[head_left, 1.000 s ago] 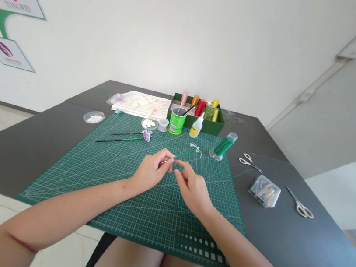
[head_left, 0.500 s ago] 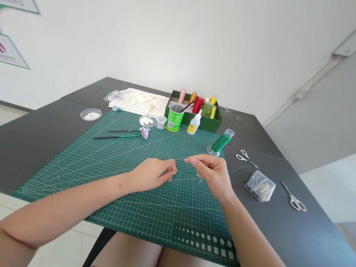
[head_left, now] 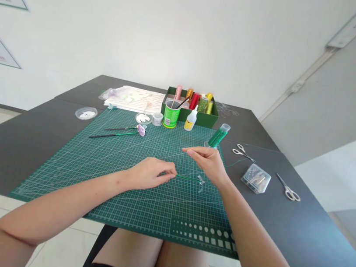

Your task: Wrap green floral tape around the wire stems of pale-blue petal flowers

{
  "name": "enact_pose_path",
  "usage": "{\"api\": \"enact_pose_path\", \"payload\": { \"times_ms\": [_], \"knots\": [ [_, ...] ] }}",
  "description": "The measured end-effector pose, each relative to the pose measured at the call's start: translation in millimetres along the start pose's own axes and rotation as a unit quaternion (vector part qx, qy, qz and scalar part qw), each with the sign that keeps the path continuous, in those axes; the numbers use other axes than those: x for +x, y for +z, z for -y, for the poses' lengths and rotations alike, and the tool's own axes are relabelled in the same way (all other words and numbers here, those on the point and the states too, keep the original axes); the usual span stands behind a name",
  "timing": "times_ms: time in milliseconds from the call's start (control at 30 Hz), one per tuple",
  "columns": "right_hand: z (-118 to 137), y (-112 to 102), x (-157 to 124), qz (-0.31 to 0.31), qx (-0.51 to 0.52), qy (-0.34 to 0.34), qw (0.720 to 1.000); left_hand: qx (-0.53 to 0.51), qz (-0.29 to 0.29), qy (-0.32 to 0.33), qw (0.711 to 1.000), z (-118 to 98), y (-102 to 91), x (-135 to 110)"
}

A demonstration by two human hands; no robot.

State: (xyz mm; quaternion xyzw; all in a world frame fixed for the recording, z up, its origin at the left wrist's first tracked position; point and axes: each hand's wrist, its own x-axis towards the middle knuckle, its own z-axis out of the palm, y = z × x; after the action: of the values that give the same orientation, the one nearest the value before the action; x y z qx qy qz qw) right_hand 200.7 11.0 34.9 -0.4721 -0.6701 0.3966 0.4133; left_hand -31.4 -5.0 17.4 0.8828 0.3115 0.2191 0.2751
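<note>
A plain white wall (head_left: 146, 27) stands behind a dark table (head_left: 261, 224), with a power strip (head_left: 355, 26) mounted at the upper right. A green gridded cutting mat (head_left: 105, 203) covers the near middle of the table.

The left hand (head_left: 152, 174) is over the middle of the mat, thumb and fingers closed on one end of a thin green stem (head_left: 188, 178). The stem points to the right, nearly level, and bears a pale, translucent tip piece (head_left: 201, 183) at its far end, below the right hand.

The right hand (head_left: 207, 162) is above and to the right of the left, the two apart. Its thumb and fingertips are drawn close together; whether they grip a strand cannot be told at this size.

Just beyond the right hand a spool of green thread (head_left: 219, 136) leans on a clear base. A loose green strand (head_left: 236, 163) runs off toward a pair of white-handled scissors (head_left: 243, 152). Nearby are a clear plastic case (head_left: 257, 179) and a second pair of scissors (head_left: 289, 191).

At the mat's far edge stand a green can (head_left: 171, 117) holding sticks, a glue bottle (head_left: 190, 121) and a dark green box (head_left: 211, 120) of coloured spools. A purple flower (head_left: 141, 130) lies to their left.
</note>
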Motion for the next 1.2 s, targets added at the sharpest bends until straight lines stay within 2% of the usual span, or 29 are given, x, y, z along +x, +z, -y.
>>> {"api": "enact_pose_path", "payload": {
  "times_ms": [267, 433, 600, 700, 833, 1200],
  "knots": [
    [-18, 0, 7, 0.041, 0.013, 0.030, 0.999, 0.021, -0.039, 0.014, 0.999, -3, -1.6, -5],
    [-27, 1, 10, 0.088, 0.023, 0.049, 0.995, 0.012, -0.111, 0.017, 0.994, 3, -1.0, -5],
    [-32, 4, 9, 0.135, -0.022, 0.036, 0.990, 0.038, -0.201, -0.024, 0.978, 9, -0.7, -1],
    [-33, 7, 7, 0.176, -0.025, 0.042, 0.983, 0.046, -0.233, -0.038, 0.971, 13, -1.4, 1],
    [-28, 9, 5, 0.220, -0.002, 0.028, 0.975, 0.022, -0.243, -0.047, 0.969, 19, -0.8, 2],
    [-18, 9, 3, 0.242, 0.008, 0.033, 0.970, -0.010, -0.230, -0.104, 0.967, 31, 2.9, 8]
  ]
}}
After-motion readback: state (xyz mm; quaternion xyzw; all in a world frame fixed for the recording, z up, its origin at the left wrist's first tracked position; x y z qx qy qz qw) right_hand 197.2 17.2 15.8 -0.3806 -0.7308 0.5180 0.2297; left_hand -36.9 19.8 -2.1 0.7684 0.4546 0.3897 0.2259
